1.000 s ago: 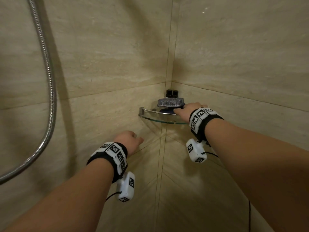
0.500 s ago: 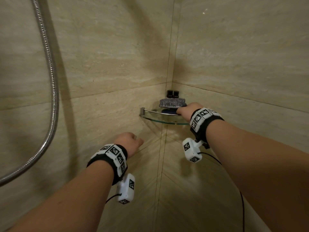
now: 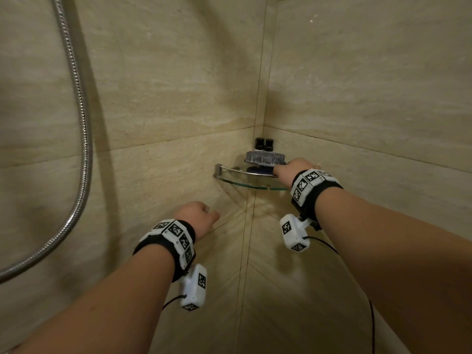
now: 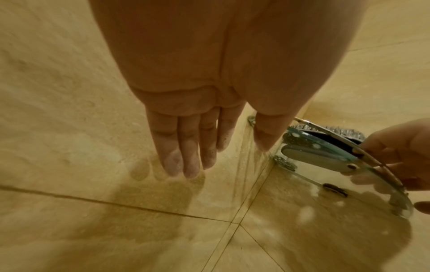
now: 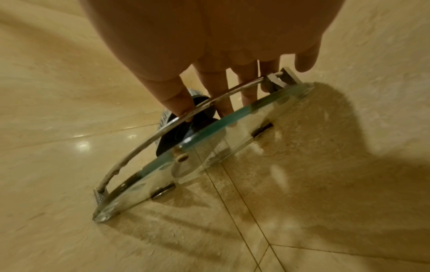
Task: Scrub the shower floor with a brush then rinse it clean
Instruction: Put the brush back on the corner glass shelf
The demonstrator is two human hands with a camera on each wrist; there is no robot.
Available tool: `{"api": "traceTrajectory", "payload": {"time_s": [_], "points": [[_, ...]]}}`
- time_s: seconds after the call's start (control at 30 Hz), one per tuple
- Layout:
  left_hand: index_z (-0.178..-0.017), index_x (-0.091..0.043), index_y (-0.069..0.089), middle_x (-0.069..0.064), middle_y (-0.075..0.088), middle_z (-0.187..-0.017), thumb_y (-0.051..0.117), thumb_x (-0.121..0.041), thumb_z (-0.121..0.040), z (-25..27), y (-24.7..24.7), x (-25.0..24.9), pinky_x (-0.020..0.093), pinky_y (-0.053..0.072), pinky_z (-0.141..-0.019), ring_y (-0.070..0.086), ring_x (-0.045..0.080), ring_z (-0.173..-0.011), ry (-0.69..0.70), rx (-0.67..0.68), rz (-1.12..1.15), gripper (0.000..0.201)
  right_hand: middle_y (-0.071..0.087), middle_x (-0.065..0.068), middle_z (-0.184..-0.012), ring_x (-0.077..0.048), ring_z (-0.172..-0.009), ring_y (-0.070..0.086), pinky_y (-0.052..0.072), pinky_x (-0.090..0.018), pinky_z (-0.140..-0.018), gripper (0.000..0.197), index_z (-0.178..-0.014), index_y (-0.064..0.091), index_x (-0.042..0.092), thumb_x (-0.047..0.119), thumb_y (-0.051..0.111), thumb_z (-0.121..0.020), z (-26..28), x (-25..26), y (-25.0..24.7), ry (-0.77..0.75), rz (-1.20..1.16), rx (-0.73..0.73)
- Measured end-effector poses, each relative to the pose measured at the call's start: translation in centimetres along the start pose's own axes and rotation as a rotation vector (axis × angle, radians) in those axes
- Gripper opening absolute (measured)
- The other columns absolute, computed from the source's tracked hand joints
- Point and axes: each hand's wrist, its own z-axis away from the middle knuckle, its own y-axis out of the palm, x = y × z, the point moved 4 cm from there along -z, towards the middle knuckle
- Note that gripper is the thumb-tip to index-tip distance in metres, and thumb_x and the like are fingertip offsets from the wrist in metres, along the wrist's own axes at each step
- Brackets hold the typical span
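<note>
Head view: my right hand (image 3: 293, 168) reaches over the glass corner shelf (image 3: 237, 182), fingers extended down by the brush (image 3: 265, 157) lying there; grip unclear. My left hand (image 3: 195, 215) hangs relaxed, fingers straight, holding nothing.

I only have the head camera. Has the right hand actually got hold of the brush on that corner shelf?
Observer: Not clearly. In the right wrist view, the right hand reaches straight fingers over the rail, and one digit's tip touches the dark body of the brush.
Operator: Is the left hand holding anything?
Observer: Nothing. The left hand is open, with its fingers straight.
Operator: Is it clean?
Observer: No. The left wrist view shows foam on its fingertips.
</note>
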Motion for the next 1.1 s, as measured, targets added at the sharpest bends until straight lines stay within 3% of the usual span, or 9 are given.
{"api": "traceTrajectory", "payload": {"time_s": [0.17, 0.3, 0.47, 0.6, 0.73, 0.83, 1.1], "points": [[-0.141, -0.012, 0.057, 0.006, 0.061, -0.138, 0.055, -0.048, -0.1, 0.3, 0.2, 0.0, 0.031, 0.045, -0.095, 0.058, 0.025, -0.122, -0.003, 0.002, -0.002, 0.054, 0.057, -0.006, -0.073, -0.028, -0.079, 0.055, 0.043, -0.037, -0.088, 0.036, -0.076, 0.061, 0.013, 0.042, 0.05, -0.095, 0.7, -0.1, -0.3, 0.004, -0.01, -0.013], [-0.141, -0.012, 0.056, 0.006, 0.06, -0.139, 0.054, -0.049, -0.1, 0.6, 0.1, -0.2, 0.031, 0.044, -0.096, 0.058, 0.025, -0.123, -0.007, 0.004, -0.002, 0.055, 0.064, -0.008, -0.08, -0.031, -0.089, 0.065, 0.048, -0.043, -0.099, 0.038, -0.075, 0.062, 0.012, 0.041, 0.05, -0.096, 1.1, 0.3, -0.7, 0.011, -0.005, -0.015], [-0.139, -0.011, 0.058, 0.007, 0.061, -0.138, 0.056, -0.047, -0.099, 1.2, -1.0, -1.1, 0.031, 0.044, -0.094, 0.058, 0.025, -0.122, 0.0, -0.03, 0.034, 0.053, 0.068, -0.01, -0.086, -0.032, -0.09, 0.062, 0.048, -0.044, -0.098, 0.037, -0.077, 0.064, 0.011, 0.041, 0.049, -0.093, 1.4, 0.7, -3.1, -0.027, 0.029, -0.039], [-0.137, -0.013, 0.059, 0.006, 0.062, -0.136, 0.054, -0.048, -0.1, 2.2, -2.4, -2.4, 0.03, 0.044, -0.091, 0.059, 0.025, -0.12, 0.007, -0.057, 0.032, 0.051, 0.071, -0.01, -0.108, -0.033, -0.101, 0.064, 0.051, -0.045, -0.099, 0.032, -0.098, 0.072, 0.014, 0.039, 0.054, -0.09, 1.9, 1.5, -6.2, -0.123, 0.001, -0.042], [-0.137, -0.014, 0.059, 0.006, 0.063, -0.135, 0.054, -0.05, -0.1, 3.7, -3.8, -3.2, 0.033, 0.048, -0.096, 0.06, 0.026, -0.119, -0.008, -0.093, 0.038, 0.052, 0.071, -0.011, -0.114, -0.035, -0.107, 0.062, 0.048, -0.046, -0.102, 0.037, -0.109, 0.074, 0.014, 0.04, 0.051, -0.096, 4.5, 3.3, -9.6, -0.229, 0.009, -0.107], [-0.133, -0.013, 0.061, 0.006, 0.066, -0.128, 0.056, -0.049, -0.099, 5.0, -5.1, -3.4, 0.033, 0.049, -0.093, 0.062, 0.026, -0.114, -0.029, -0.131, 0.052, 0.05, 0.069, -0.011, -0.12, -0.035, -0.112, 0.06, 0.045, -0.043, -0.105, 0.038, -0.116, 0.072, 0.013, 0.037, 0.049, -0.099, 5.9, 4.7, -10.8, -0.298, 0.012, -0.122], [-0.139, -0.015, 0.058, 0.005, 0.063, -0.135, 0.055, -0.05, -0.099, 11.2, -10.1, -1.4, 0.031, 0.046, -0.095, 0.06, 0.025, -0.121, -0.147, -0.285, 0.006, 0.053, 0.069, -0.009, -0.124, -0.034, -0.118, 0.059, 0.045, -0.041, -0.106, 0.031, -0.117, 0.072, 0.02, 0.035, 0.053, -0.098, 8.8, 10.0, -9.4, -0.522, -0.078, -0.022]]}}
